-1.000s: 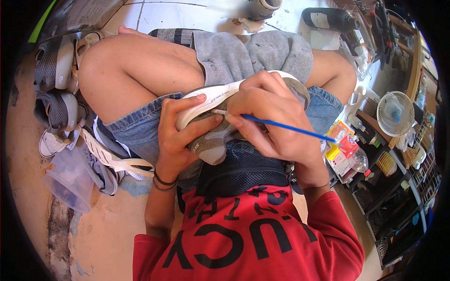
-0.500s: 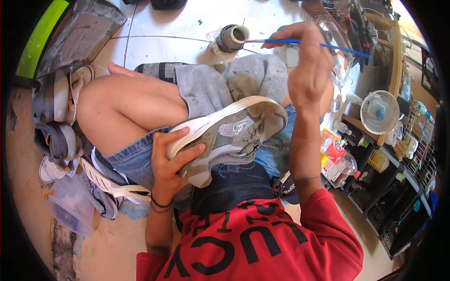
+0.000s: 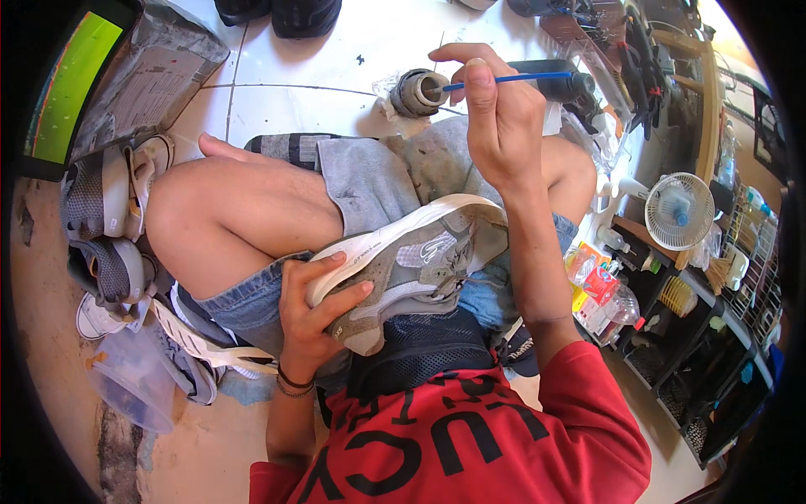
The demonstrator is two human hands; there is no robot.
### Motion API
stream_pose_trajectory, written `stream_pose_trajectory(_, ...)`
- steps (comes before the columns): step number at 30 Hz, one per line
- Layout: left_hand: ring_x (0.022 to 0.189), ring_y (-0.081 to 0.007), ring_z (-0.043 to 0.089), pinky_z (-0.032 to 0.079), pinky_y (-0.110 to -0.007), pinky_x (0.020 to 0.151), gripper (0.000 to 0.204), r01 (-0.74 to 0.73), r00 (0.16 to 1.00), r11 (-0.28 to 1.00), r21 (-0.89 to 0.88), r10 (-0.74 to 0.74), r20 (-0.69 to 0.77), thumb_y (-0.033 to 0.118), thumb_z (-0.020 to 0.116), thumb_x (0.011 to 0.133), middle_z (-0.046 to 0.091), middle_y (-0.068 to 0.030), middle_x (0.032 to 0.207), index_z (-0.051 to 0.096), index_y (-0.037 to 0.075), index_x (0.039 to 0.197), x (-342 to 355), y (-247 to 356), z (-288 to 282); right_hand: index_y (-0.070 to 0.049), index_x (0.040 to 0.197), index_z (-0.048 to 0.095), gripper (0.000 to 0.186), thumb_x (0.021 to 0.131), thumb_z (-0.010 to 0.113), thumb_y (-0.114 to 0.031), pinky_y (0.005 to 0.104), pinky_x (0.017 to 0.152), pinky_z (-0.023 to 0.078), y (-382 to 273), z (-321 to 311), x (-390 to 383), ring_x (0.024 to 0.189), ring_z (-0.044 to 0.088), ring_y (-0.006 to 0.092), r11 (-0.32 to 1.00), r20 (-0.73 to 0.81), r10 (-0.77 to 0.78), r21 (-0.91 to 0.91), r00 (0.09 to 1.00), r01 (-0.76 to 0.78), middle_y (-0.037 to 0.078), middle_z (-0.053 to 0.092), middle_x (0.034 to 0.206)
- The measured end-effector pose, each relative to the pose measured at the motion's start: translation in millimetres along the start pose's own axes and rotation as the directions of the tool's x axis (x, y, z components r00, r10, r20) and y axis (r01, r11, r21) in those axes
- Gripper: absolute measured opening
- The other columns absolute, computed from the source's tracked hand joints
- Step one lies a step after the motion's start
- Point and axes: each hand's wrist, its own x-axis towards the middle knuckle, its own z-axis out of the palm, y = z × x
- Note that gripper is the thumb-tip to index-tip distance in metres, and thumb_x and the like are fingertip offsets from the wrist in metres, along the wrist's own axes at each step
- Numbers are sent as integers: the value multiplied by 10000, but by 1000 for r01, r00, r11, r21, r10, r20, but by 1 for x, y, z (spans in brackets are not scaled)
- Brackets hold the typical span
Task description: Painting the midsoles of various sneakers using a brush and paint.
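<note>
My left hand [image 3: 315, 307] grips the heel of a grey sneaker [image 3: 420, 265] with a white midsole, tilted on its side over my lap. Between the fingers of my right hand [image 3: 504, 113] is a thin blue paintbrush [image 3: 520, 77]. Its tip reaches into the mouth of a small, stained round pot [image 3: 413, 94] on the tiled floor beyond my legs. A grey cloth [image 3: 365, 181] with dark stains lies across my legs, under the shoe. Just behind my right hand lies a dark bottle [image 3: 567, 82].
More sneakers [image 3: 105, 197] and a clear plastic tub [image 3: 130, 378] sit at my left, by a worn cardboard box [image 3: 172, 71]. Black shoes [image 3: 306, 17] stand at the far edge. On the right are a small white fan [image 3: 680, 210], plastic bottles [image 3: 623, 304] and a black shelf rack [image 3: 684, 370].
My right hand has moved left, bringing the brush tip from beside the pot's rim into its mouth. The dark bottle shows more fully. My left hand keeps its hold on the sneaker.
</note>
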Motion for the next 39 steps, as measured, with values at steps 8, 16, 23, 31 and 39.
stream_pose_trajectory(8,946,-301,582,472,-399,793,512,2,1000,1000,-6,-2,1,246,892,587,609,-103,1211,750,234,1079,-1,0,-1,-127,1134,711,364,1061,434,-351,419,676,457,-1,2,3,711,573,319,999,80,15,-49,997,-11,117,538,734)
stream_pose_trajectory(16,971,-304,589,476,-403,803,530,-13,1000,1000,4,13,13,251,893,580,604,-101,1214,746,236,1088,0,0,-1,-102,1194,708,389,1075,418,-333,355,612,398,10,-4,1,659,471,206,998,52,-9,68,999,5,64,467,674)
stream_pose_trajectory(23,985,-311,590,481,-409,809,566,-9,1000,1000,16,8,28,268,898,567,602,-103,1218,739,241,1109,1,2,-4,18,1153,680,552,1108,303,-382,236,589,354,14,-17,-10,667,451,69,823,-72,232,546,970,-156,20,574,767)
stream_pose_trajectory(31,1023,-332,580,491,-424,844,591,20,998,999,32,-22,58,242,899,571,588,-112,1237,717,233,1134,-1,3,-6,60,1182,616,586,1103,296,-424,268,663,456,27,-15,-22,722,543,115,651,-17,297,735,955,-190,97,611,855)
stream_pose_trajectory(39,1066,-373,553,508,-468,878,709,147,947,989,17,-146,286,221,892,575,535,-133,1282,656,224,1243,23,28,-28,83,1192,560,664,1085,263,-501,341,692,477,21,-42,-37,722,560,193,628,-69,333,760,941,-167,155,616,851)
